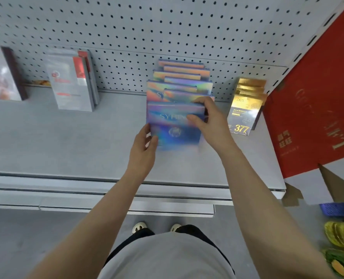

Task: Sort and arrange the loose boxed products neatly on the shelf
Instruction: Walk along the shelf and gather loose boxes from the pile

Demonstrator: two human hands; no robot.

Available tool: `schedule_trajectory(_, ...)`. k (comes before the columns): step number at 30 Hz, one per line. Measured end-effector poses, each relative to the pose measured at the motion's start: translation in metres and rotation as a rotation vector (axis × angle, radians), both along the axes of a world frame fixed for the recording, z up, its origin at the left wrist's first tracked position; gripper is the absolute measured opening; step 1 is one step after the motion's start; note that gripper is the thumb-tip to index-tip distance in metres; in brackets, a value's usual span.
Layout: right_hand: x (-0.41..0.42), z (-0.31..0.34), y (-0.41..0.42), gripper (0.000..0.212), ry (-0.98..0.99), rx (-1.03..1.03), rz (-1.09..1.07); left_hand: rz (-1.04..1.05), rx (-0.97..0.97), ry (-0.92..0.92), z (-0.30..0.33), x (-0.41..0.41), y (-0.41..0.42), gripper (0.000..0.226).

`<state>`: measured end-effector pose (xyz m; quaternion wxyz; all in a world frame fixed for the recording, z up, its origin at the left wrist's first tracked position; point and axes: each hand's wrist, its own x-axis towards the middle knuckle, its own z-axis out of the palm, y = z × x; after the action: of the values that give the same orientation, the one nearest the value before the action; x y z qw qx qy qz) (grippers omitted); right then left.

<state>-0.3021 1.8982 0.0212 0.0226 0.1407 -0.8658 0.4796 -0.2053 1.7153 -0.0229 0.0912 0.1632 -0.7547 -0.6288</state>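
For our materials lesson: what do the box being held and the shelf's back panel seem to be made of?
Held box: probably cardboard with glossy holographic foil, given its rainbow sheen and crisp edges. Back panel: likely painted metal pegboard, matte grey with regular round holes, though the material is not certain.

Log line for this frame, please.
step: placing front holographic box in row | left hand: holds left edge | right hand: grips top right | shelf: gold boxes right

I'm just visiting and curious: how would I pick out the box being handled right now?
Find the grey shelf under the pegboard, then its middle row of shimmering rainbow boxes. The front box is it: blue-violet, gripped by the left hand and right hand.
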Motion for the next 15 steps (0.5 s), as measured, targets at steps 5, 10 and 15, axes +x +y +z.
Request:
schedule_trajectory(5,0.0,-0.009,-0.006,0.049,0.275,0.285,-0.052,-0.053,-0.117,0.006,-0.005,-0.007,-0.007,0.049)
schedule_trajectory(10,0.001,-0.017,-0.011,0.056,0.36,0.415,-0.13,-0.068,-0.155,-0.041,-0.002,-0.011,-0.009,0.056)
schedule_trajectory(15,-0.004,-0.022,-0.009,0.054,0.357,0.4,-0.135,-0.035,-0.153,-0.08,0.003,-0.009,-0.011,0.045)
